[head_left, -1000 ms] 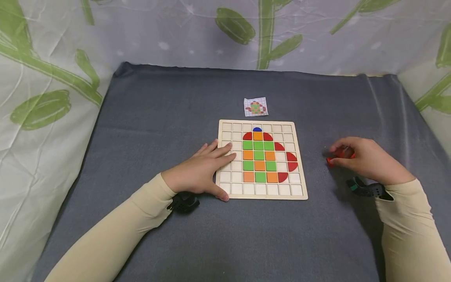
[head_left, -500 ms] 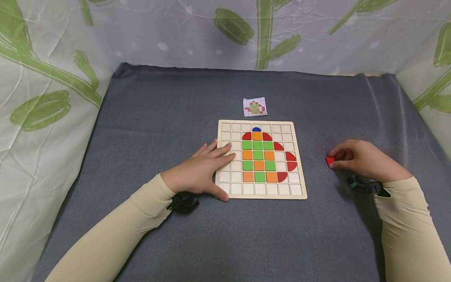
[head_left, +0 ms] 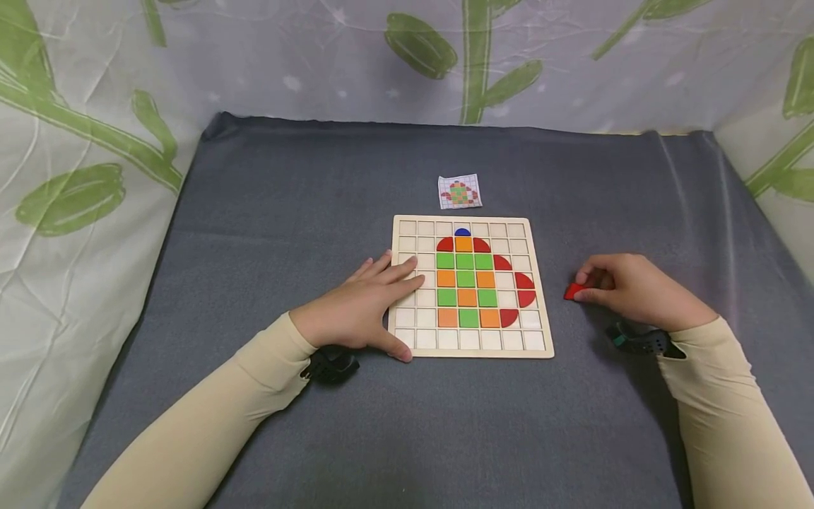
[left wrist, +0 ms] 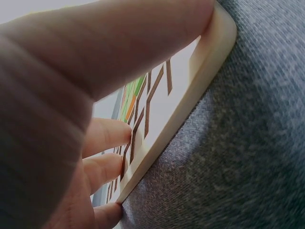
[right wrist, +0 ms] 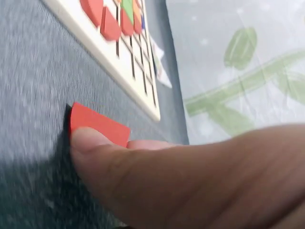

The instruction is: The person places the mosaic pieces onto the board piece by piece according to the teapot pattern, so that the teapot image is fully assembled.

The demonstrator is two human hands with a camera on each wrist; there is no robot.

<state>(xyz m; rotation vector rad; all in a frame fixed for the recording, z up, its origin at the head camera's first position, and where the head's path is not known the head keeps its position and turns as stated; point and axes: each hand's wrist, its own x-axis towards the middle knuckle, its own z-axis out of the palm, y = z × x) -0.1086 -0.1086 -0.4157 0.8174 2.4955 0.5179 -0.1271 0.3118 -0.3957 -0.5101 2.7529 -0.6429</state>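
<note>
A wooden grid board (head_left: 473, 353) lies on the dark cloth. Green, orange and red tiles and one blue piece (head_left: 462, 232) sit in its cells. My left hand (head_left: 359, 311) rests on the board's left side, fingers spread over the cells and thumb at the lower edge; in the left wrist view the thumb (left wrist: 143, 43) crosses the rim. To the right of the board, my right hand (head_left: 629, 290) pinches a red tile (head_left: 573, 290) between thumb and fingers, just above or on the cloth. The right wrist view shows this red tile (right wrist: 102, 125) tilted, its far side partly behind the thumb.
A small paper card (head_left: 460, 191) printed with a coloured grid pattern lies just behind the board. Grey cloth (head_left: 318, 177) covers the table. Pale curtains (head_left: 305, 56) with green plant drawings stand at the back and sides.
My right hand has slid left toward the board, and the red tile it pinches has come with it. The left hand and the board stay in place.
</note>
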